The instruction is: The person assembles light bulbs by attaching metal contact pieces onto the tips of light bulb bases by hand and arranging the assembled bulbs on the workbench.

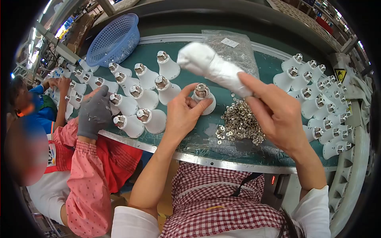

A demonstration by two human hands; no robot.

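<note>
My left hand (pixel 181 115) has its thumb and fingers around the metal cap of a white bulb (pixel 207 106) that stands upright on the green work surface (pixel 180 142). Raised to the right of that bulb, my right hand (pixel 274 111) grips the narrow end of a tool wrapped in white (pixel 214 68). The tool's thick, rounded end points up and left, above the bulb and apart from it. Below the tool lies a pile of small metal pieces (pixel 244 121), between the bulb and my right forearm.
Many white bulbs stand or lean at the left (pixel 147 99) and right (pixel 311 95). A blue basket (pixel 115 39) sits at the back left, a clear plastic bag (pixel 238 49) behind the tool. A co-worker's gloved hand (pixel 94 115) is among the left bulbs; another person sits beyond.
</note>
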